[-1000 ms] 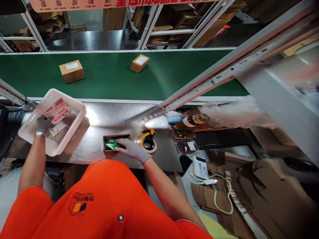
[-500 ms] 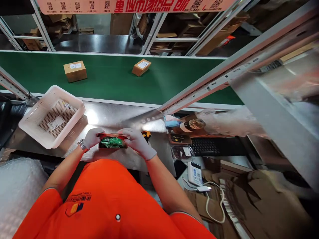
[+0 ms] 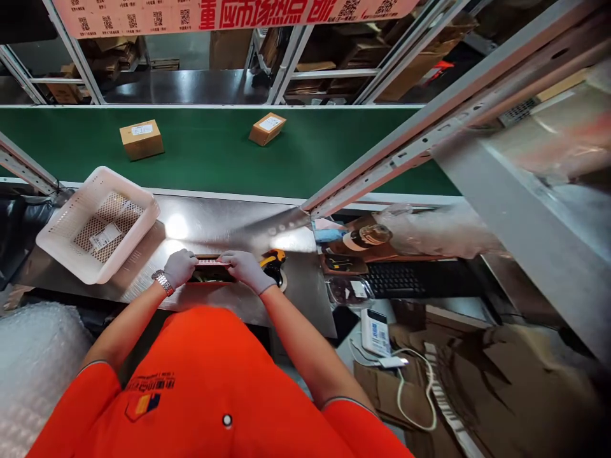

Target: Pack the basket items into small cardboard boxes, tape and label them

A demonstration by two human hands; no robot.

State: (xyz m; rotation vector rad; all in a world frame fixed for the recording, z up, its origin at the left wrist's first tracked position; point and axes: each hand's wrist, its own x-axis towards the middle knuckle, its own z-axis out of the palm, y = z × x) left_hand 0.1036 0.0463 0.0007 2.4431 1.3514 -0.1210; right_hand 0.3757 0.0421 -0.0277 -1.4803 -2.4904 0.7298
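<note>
Both gloved hands hold a small red-edged box (image 3: 210, 276) low over the metal bench, close to my orange shirt. My left hand (image 3: 180, 268), with a metal watch at the wrist, grips its left end. At the right end, my right hand (image 3: 245, 270) has its fingers closed on the upper edge. A strip of the box's flap shows between the two hands, and the inside looks dark, with little of the green contents visible. Just right of my right hand lies a yellow and black tape dispenser (image 3: 273, 266).
A white plastic basket (image 3: 98, 222) holding a labelled paper stands at the left. Two cardboard boxes (image 3: 142, 140) (image 3: 267, 129) sit on the green conveyor (image 3: 205, 152). To the right are a keyboard (image 3: 396, 278), a bottle (image 3: 367, 237) and a white device with cables (image 3: 375, 332). Bubble wrap (image 3: 42, 369) is at lower left.
The box has tilted, and its green contents are now mostly hidden behind the flap. My right hand has shifted slightly left, uncovering more of the tape dispenser.
</note>
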